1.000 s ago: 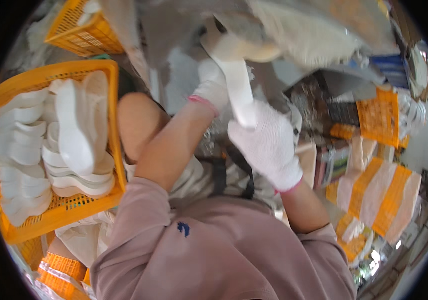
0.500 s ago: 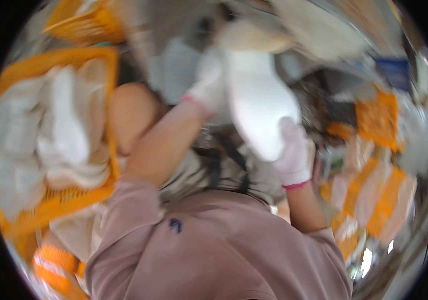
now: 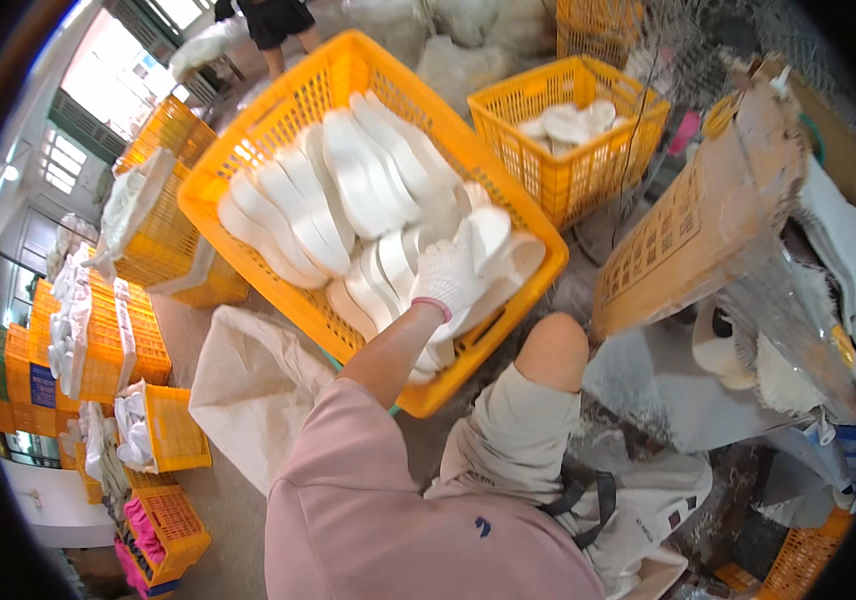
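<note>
Evidently our gloved left hand [image 3: 451, 272] closes its fingers on a white insole [image 3: 489, 237] in the orange crate [image 3: 248, 170]; we judge it light and flexible, best held mid-length; right hand unseen.

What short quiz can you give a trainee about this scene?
1. True or false: the left hand wears a white glove.
2. What fills the big orange basket? A. white soles B. red shoes C. bottles
3. Short answer: which of the person's hands is out of view?

Key: 1 true; 2 A; 3 the right hand.
</note>
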Tool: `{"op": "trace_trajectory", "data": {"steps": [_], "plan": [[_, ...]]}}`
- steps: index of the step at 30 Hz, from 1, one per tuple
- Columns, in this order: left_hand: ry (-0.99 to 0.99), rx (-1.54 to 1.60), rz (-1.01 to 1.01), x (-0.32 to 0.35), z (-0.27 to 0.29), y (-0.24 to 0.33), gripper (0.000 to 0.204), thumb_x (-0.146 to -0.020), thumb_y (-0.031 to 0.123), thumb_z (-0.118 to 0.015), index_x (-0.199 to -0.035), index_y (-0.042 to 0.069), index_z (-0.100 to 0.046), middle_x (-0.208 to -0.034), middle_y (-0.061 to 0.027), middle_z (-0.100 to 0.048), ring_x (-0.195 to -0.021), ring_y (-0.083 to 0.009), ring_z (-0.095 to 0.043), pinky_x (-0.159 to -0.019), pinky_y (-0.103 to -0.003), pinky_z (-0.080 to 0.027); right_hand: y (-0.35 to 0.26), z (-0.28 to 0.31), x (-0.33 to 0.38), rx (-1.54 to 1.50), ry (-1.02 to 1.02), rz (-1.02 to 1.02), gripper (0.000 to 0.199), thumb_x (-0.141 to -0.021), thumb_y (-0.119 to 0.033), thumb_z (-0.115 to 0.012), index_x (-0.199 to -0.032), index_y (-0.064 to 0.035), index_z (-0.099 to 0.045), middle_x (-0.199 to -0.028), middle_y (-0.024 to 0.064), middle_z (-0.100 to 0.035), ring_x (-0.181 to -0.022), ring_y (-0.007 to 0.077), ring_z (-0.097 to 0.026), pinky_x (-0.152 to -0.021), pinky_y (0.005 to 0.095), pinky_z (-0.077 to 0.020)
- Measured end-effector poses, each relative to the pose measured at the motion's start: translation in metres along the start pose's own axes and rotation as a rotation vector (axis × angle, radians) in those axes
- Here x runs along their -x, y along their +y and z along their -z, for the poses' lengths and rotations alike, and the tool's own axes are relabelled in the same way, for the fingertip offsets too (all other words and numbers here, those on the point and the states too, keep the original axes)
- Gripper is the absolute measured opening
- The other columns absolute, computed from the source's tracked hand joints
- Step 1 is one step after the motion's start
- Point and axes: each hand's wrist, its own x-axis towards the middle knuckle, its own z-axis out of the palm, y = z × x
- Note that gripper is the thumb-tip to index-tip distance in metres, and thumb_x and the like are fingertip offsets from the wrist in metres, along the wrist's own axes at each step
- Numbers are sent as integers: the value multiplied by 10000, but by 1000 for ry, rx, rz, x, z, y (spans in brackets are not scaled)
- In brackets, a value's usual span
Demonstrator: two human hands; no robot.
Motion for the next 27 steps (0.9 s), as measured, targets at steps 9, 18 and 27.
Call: {"op": "trace_trajectory", "data": {"steps": [9, 18, 27], "plan": [[-123, 1761, -122, 162, 84, 54, 711, -885, 48, -648, -1566, 26, -445, -1457, -142, -619, -1309, -274, -648, -1097, -445, -561, -124, -45, 10, -976, -516, -9, 459, -1102, -212, -574, -1471, 62, -567, -1295, 189, -720, -1196, 306, -688, -1006, 391, -581], [-1108, 2029, 129, 231, -122, 285, 300, -1042, 162, -646, -1313, 44, -693, -1223, -89, -742, -1155, -276, -701, -1050, -446, -555, -139, 1, 22, -786, -131, -41, 431, -998, -86, -644, -1405, 50, -607, -1281, 128, -714, -1095, 220, -709, -883, 354, -584], [-1062, 1684, 81, 104, -148, 426, 455, -1076, 355, -555, -1358, 11, -656, -1353, -163, -694, -1254, -290, -656, -1099, -417, -515, -172, 7, -119, -731, 190, 331, 306, -969, -122, -617, -1241, -11, -705, -1146, 234, -728, -1040, 457, -677, -898, 488, -565]]}}
